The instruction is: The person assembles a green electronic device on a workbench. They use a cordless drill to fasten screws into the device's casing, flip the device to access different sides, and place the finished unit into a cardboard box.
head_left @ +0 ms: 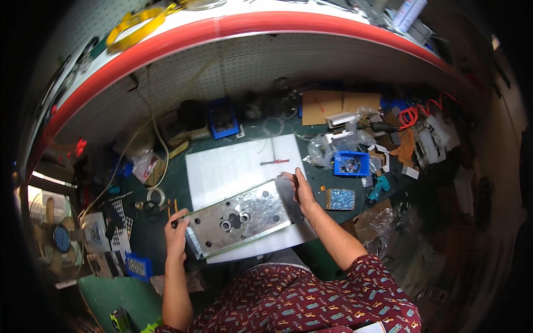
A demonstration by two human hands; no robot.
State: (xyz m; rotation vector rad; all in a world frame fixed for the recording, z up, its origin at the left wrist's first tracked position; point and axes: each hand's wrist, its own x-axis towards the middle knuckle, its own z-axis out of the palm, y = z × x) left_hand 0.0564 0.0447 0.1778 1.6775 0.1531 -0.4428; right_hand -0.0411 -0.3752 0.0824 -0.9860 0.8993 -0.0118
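Note:
A rectangular metal plate [256,210] with several holes and bent edges is held tilted between my two hands. My left hand [176,233] is closed around its left end, near a dark spot by the fingers. At the other end my right hand [301,194] grips the dark right edge, thumb pointing up. Two round ring-like fittings [235,221] show near the plate's middle. Beneath lies a white foam sheet [222,166] on the green bench. On the sheet, beyond the plate, rests a thin tool with a red handle [276,161].
On the right are a blue bin of small parts [351,164], a box of blue screws [340,199] and a teal power driver [379,188]. To the left stand a tape roll [156,196] and a fan [60,237]. A red-edged shelf [266,23] overhangs the bench.

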